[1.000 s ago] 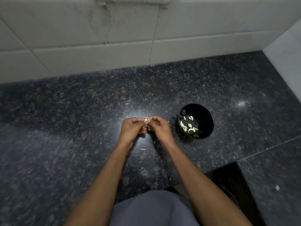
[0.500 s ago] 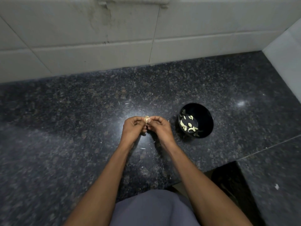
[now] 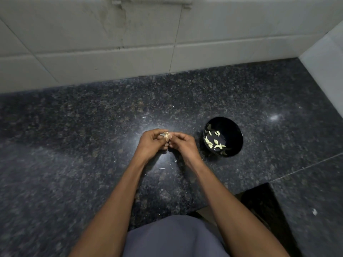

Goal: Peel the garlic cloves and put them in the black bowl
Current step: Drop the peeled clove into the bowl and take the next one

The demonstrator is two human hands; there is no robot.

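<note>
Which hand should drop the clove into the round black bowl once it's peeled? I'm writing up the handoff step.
Probably the right hand. The round black bowl sits on its side of the dark granite counter, so the left hand would have to cross over. Both pinch the small pale garlic clove now.

bare forearms point(image 3: 115, 206), grey garment point(image 3: 172, 238)

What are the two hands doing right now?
Left hand: fingers curled, pinching the garlic clove.
Right hand: fingers curled, pinching the same garlic clove from the other side.
</note>
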